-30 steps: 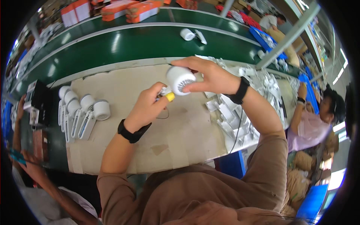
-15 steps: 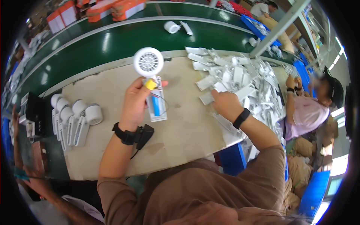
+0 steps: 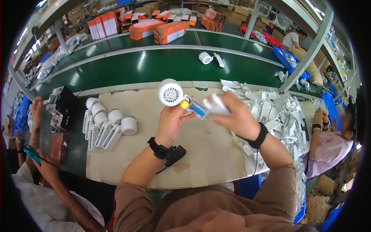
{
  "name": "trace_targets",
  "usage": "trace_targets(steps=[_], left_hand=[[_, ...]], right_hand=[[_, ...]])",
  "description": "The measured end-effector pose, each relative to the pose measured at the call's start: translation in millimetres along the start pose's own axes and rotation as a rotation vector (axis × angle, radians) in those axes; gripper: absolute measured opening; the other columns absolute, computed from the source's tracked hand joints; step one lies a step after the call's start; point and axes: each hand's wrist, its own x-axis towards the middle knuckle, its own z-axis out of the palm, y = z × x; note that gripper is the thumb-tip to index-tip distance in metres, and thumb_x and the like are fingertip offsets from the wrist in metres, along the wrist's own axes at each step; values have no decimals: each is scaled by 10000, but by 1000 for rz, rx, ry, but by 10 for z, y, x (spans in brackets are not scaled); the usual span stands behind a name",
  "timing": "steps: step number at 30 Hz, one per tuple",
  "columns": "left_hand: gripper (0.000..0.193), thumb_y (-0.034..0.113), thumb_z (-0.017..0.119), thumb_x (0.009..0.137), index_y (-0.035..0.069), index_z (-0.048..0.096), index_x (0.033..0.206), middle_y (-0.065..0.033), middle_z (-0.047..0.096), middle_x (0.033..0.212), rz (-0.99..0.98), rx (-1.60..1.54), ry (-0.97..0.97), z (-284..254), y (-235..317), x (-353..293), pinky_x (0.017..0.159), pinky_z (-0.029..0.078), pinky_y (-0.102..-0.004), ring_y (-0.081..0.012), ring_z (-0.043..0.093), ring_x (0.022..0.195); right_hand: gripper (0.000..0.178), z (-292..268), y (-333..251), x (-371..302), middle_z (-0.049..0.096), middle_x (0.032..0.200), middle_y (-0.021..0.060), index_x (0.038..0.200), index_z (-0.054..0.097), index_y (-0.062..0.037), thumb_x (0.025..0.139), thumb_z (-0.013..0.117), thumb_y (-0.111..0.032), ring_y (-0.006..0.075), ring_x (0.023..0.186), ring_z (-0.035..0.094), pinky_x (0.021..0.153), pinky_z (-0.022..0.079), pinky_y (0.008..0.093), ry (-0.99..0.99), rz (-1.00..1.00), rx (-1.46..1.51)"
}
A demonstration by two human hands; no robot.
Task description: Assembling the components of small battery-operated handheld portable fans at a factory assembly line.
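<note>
In my left hand (image 3: 169, 123) is a white handheld fan (image 3: 170, 94) with a round grille. Its handle is uncovered, showing a blue battery (image 3: 197, 110) and a yellow piece (image 3: 184, 104) near the neck, beside my fingers. My right hand (image 3: 240, 118) grips a white plastic handle cover (image 3: 215, 105), blurred by motion, just right of the fan's handle. A large heap of similar white plastic covers (image 3: 270, 112) lies on the cardboard-topped table (image 3: 201, 154) to the right. Several fans (image 3: 128, 125) with white handles stand grouped at the left.
Beyond the table runs a green conveyor belt (image 3: 154, 67) carrying another fan (image 3: 205, 58). Orange and white boxes (image 3: 170, 33) are stacked behind it. A black device (image 3: 62, 110) stands at the left. Co-workers sit on both sides; one at left holds a teal tool (image 3: 31, 153).
My right hand has come away from the heap with a white cover and moved left to the fan. The fan's handle has swung toward the right. The head view has shifted upward.
</note>
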Motion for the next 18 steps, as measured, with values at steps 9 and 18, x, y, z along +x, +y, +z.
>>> trace_targets(steps=[9, 18], left_hand=[[256, 74, 553, 880, -25, 550, 1116, -97, 592, 1096, 152, 14, -35, 57, 12, -103, 852, 528, -367, -200, 588, 992], [348, 49, 540, 877, -14, 475, 1212, -133, 551, 1185, 205, 112, -130, 65, -9, -99, 877, 505, -418, -253, 570, 1051]], right_hand=[[394, 238, -121, 246, 600, 937, 117, 1143, 501, -55, 794, 666, -133, 205, 833, 603, 730, 475, 300, -21, 125, 243], [484, 222, -56, 360, 613, 972, 140, 1185, 466, -61, 782, 687, -211, 233, 871, 605, 760, 476, 323, -103, 213, 290]])
